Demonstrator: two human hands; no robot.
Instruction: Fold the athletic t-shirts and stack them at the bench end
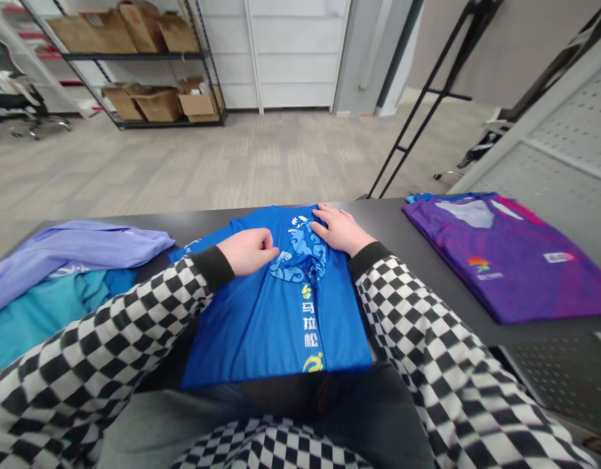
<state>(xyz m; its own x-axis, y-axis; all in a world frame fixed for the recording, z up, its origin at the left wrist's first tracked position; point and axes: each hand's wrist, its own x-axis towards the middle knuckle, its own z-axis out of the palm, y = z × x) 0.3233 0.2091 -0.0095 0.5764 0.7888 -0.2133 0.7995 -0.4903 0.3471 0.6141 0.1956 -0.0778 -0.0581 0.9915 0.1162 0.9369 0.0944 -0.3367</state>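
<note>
A blue T-shirt [261, 326] lies on the dark table in front of me, its right side folded inward. Its wavy light-blue patterned sleeve [305, 244] rests across the body, above a column of white and yellow lettering. My left hand [249, 251] is closed on the shirt's upper part, with thumb and fingertips at the left edge of the patterned sleeve; the cloth in its grip is mostly hidden. Fingers outstretched, my right hand [342, 228] lies on the upper right folded edge near the collar. The left sleeve sticks out beyond my left wrist.
On the left lie a crumpled lavender garment [80, 251] and a teal one [51, 306]. A stack of folded shirts, purple on top [525, 273], occupies the right side. A black metal stand [427, 91] rises behind the table; shelving with cardboard boxes [158, 104] stands farther back.
</note>
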